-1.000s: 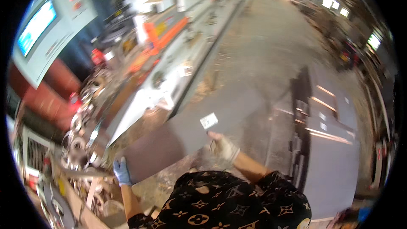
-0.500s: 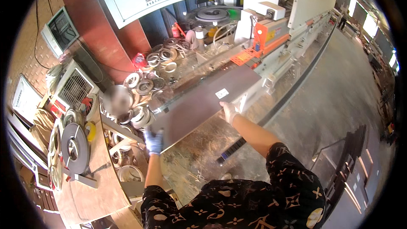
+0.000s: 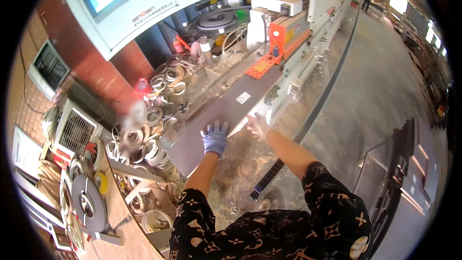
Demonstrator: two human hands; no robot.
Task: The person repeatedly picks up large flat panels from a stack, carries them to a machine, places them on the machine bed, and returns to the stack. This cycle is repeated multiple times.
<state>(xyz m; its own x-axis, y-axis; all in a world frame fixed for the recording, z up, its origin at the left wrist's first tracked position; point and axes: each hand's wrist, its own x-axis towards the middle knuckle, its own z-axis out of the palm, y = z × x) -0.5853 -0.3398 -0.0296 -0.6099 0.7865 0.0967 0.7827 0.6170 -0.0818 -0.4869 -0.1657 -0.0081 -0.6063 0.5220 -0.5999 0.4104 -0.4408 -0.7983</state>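
A long dark brown board [image 3: 211,121] with a small white label [image 3: 243,97] lies slanting on the machine's infeed, its far end under the orange guard [image 3: 263,66]. My left hand [image 3: 214,139], in a blue-grey glove, rests flat on the board's top with its fingers spread. My right hand [image 3: 258,127], in a whitish glove, is at the board's near right edge. Its fingers are slightly blurred and look stretched toward that edge, not wrapped round the board; whether they touch it is hard to tell.
A control panel [image 3: 126,2] with a lit screen hangs at upper left. Rolls of edging tape [image 3: 155,115] are heaped left of the board. A wooden table [image 3: 126,226] holding a large grey roll [image 3: 88,204] stands at lower left. Stacked dark panels [image 3: 409,163] are at right.
My left hand has gone from the board's near end onto its top face. The board has slid farther under the orange guard. My right hand has loosened at the edge. The view has shifted.
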